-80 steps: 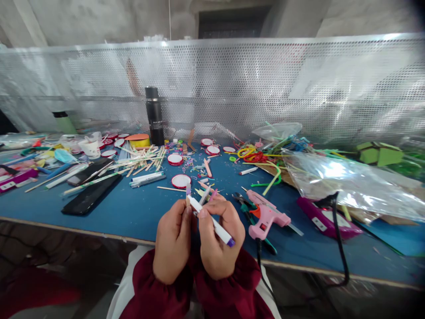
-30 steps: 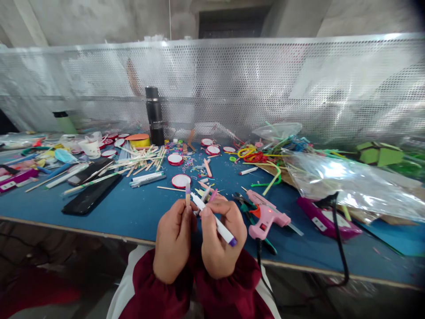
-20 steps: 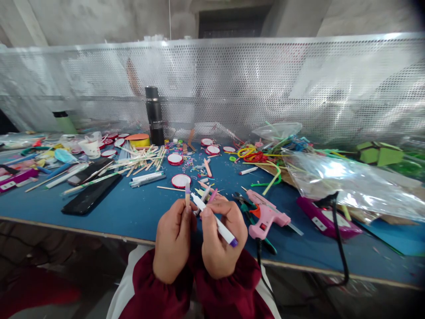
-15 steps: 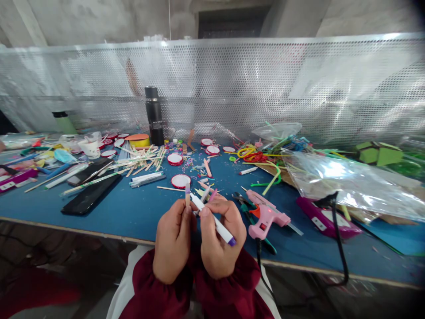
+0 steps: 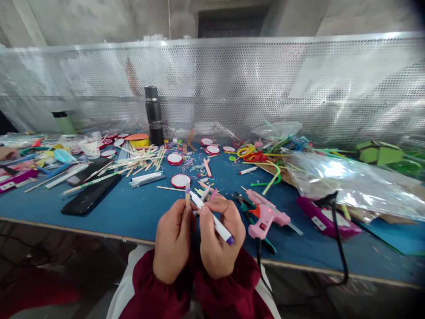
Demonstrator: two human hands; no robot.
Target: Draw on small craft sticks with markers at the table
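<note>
Between the thumb and fingers of my left hand (image 5: 172, 237) a wooden craft stick (image 5: 187, 195) stands upright, its upper part tinted purple. My right hand (image 5: 221, 235) is closed on a white marker (image 5: 217, 225) with a purple end, which slants up to the left. The marker's upper end is close beside the stick; whether they touch I cannot tell. Just behind the hands lie a small round red-rimmed drum (image 5: 181, 180) and several small loose pieces. To the right of my right hand is a pink hot glue gun (image 5: 265, 215), with pliers (image 5: 247, 208) partly under it.
Two dark phones (image 5: 91, 195) and a pair of markers (image 5: 147, 179) lie at left, near a pile of craft sticks (image 5: 146, 159). A black bottle (image 5: 154, 117) stands at the back. Clear plastic bags (image 5: 352, 181) and a purple box (image 5: 327, 217) with a black cable occupy the right.
The marker and my right hand have shifted very slightly. My left hand still holds the stick in the same place. At the far left edge, another person's hand has come further into view.
</note>
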